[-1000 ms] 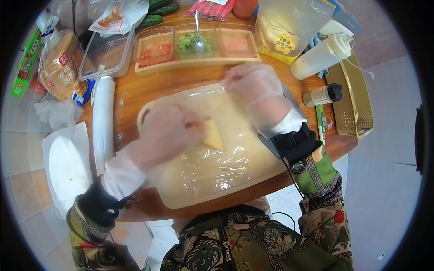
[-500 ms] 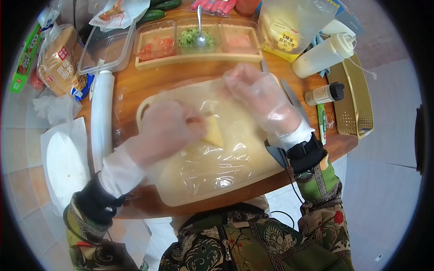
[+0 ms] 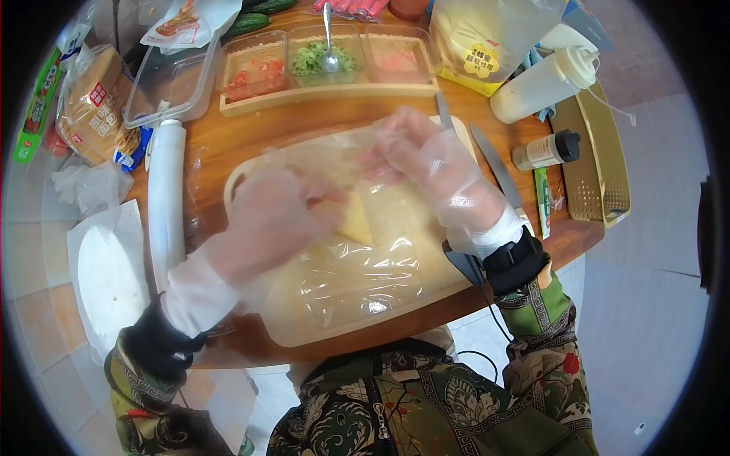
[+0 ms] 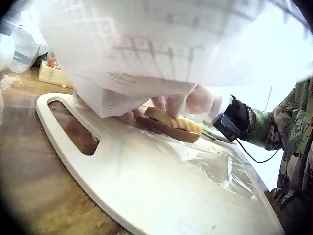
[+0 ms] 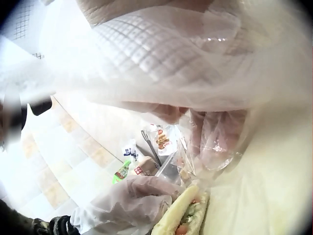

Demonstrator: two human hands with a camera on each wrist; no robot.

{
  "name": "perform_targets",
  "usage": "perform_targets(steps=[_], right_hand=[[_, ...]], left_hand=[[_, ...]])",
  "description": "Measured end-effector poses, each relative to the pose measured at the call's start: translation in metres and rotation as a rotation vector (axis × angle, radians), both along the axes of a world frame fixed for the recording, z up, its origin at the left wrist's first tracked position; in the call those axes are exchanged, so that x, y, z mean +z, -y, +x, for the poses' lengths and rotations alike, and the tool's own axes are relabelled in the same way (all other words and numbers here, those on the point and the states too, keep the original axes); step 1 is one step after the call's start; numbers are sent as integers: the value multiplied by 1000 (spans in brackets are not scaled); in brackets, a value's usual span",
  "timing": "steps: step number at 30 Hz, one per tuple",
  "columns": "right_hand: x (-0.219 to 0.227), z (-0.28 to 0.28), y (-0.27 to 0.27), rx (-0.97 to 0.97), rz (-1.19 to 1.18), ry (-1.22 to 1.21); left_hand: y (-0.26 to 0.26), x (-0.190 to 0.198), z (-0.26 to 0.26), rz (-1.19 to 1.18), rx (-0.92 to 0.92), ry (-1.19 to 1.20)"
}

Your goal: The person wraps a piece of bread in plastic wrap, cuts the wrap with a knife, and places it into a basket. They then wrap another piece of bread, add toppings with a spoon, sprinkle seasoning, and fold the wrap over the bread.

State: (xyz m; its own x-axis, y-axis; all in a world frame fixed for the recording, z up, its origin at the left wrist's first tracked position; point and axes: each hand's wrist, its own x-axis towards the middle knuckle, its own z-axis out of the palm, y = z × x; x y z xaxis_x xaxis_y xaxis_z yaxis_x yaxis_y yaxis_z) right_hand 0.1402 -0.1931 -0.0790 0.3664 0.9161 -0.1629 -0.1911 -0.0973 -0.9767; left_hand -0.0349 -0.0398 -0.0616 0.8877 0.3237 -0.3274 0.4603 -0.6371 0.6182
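Note:
A sandwich [image 4: 173, 123] with pale bread lies on clear plastic wrap [image 3: 361, 281] over a cream cutting board [image 4: 122, 171]. Red and green filling shows at its cut side in the right wrist view. My left hand [image 3: 270, 213], in a loose clear glove, holds the sandwich from the left; part of the sandwich is hidden behind the fingers. The right hand [image 3: 426, 156], gloved too, is at the far side of the sandwich. Its fingers are bent and drawn together, and crinkled clear film shows at the fingertips [image 5: 222, 147] in the right wrist view.
A wooden tray [image 3: 327, 96] with chopped fillings stands behind the board. Right of the board lie a knife [image 3: 494, 163], a shaker bottle [image 3: 544, 150] and a squeeze bottle [image 3: 540, 87]. A roll of wrap [image 3: 167, 197] and bagged bread [image 3: 99, 110] are at left.
My right hand has come down and slightly left, closer to the sandwich and the left hand. The left hand stays at the sandwich with little movement.

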Motion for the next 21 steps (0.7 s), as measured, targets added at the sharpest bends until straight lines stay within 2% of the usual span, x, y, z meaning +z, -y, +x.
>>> perform_targets(steps=[4,6,10,13,15,16,18,19,21], right_hand=[[10,-3,1,4,-43,19],[11,-4,2,33,-42,65],[15,-9,3,23,-36,28],[8,-7,5,41,-16,103],[1,-3,5,127,137,466],[4,-5,5,127,136,466],[16,-13,5,38,-53,244],[15,-14,4,38,-53,245],[12,-15,2,-41,-74,439]], left_hand=[[0,-8,-3,-1,-8,65],[0,-7,-2,-123,55,3],[2,-1,0,-103,63,-47],[2,-3,-1,-56,56,-48],[1,-6,-2,-97,66,0],[2,-5,-2,-97,66,0],[2,0,-1,-19,29,-33],[1,0,-1,-19,29,-33],[1,-1,-1,29,-5,-33]])
